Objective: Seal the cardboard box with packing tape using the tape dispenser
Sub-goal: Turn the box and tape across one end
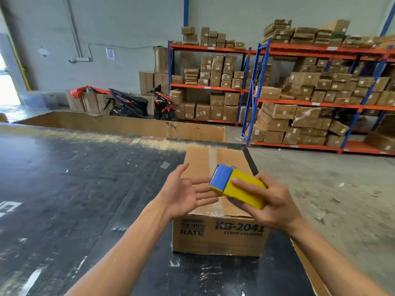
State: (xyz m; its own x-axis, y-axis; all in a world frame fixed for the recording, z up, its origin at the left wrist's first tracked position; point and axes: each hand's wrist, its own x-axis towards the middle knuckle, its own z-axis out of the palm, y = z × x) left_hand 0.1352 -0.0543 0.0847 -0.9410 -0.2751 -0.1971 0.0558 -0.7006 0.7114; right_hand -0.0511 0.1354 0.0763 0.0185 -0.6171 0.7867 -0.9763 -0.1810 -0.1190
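Observation:
A brown cardboard box (pixel 218 236) printed "KB-2041" stands on the dark table (pixel 74 189), its top flaps closed with a strip of clear tape along the centre seam. Above the box my right hand (pixel 271 208) grips a yellow tape dispenser with a blue front (pixel 235 186), tilted with the blue end pointing left and away. My left hand (pixel 186 193) is held open, palm up, just left of the dispenser's blue end, fingertips almost touching it.
A large flat cardboard sheet (pixel 128 124) stands along the table's far edge. Beyond are blue and orange shelves (pixel 320 103) stacked with several cartons, and a parked motorbike (pixel 139 103). Concrete floor (pixel 331 189) lies to the right of the table.

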